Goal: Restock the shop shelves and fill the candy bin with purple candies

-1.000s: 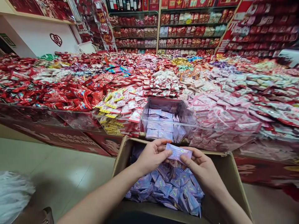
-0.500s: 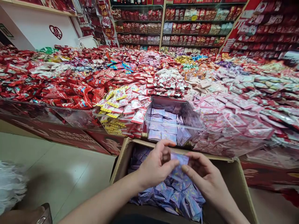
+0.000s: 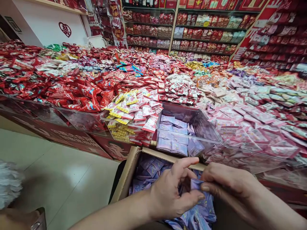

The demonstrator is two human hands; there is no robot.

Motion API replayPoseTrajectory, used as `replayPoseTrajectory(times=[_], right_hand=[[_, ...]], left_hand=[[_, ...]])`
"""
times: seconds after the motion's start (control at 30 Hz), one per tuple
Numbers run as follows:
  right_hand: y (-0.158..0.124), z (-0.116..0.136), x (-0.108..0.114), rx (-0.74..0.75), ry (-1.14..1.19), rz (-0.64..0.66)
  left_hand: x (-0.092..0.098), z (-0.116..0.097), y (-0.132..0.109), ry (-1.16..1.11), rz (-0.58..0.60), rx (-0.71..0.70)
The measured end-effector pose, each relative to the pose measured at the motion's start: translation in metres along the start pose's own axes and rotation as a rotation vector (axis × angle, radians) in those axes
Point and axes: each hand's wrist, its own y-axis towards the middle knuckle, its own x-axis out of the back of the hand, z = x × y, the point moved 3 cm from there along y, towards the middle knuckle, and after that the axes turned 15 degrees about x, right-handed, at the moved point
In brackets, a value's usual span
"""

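Note:
Over an open cardboard box (image 3: 126, 179), a small purple packet (image 3: 196, 184) is between my two hands. My right hand (image 3: 225, 182) pinches its right edge between thumb and fingers. My left hand (image 3: 176, 188) is curled around the packet's left side, thumb in front and index finger stretched out above; its grip is partly hidden. Below lie many loose purple packets (image 3: 192, 217) in the box. Just beyond the box, a clear plastic bin (image 3: 211, 131) holds similar purple packets (image 3: 174, 134) stacked in rows on its left side.
Pink packets (image 3: 244, 124) fill the bin on the right; yellow-and-red packets (image 3: 134, 105) stand on the left. Red packets (image 3: 83, 92) are heaped farther left. Stocked shelves (image 3: 203, 28) line the back. Tiled floor (image 3: 72, 172) shows at lower left.
Both hands have moved right and lower in the view, with the packet still between them. The camera view has shifted, so the bins and box sit differently.

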Motion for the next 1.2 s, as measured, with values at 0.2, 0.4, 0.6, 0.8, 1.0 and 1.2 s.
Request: replayPoseTrajectory(times=[0.2, 0.4, 0.6, 0.8, 1.0, 1.2], right_hand=[[0.046, -0.029, 0.071, -0.069, -0.211, -0.262], [0.106, -0.116, 0.053, -0.836, 0.431, -0.386], [0.137, -0.149, -0.008, -1.013, 0.547, -0.223], [0.141, -0.157, -0.031, -0.96, 0.397, -0.017], [0.142, -0.17, -0.039, -0.802, 0.059, 0.208], [0.153, -0.135, -0.001, -0.56, -0.221, 0.196]], left_hand=[[0.009, -0.002, 0.001, -0.03, -0.202, 0.01], [0.006, -0.004, 0.0, 0.152, -0.097, -0.01], [0.008, 0.007, 0.004, 0.257, -0.05, -0.096], [0.007, 0.014, 0.009, 0.456, 0.018, -0.094], [0.004, 0.015, 0.01, 0.677, 0.122, -0.148], [0.002, 0.03, 0.007, 0.82, 0.222, -0.018]])
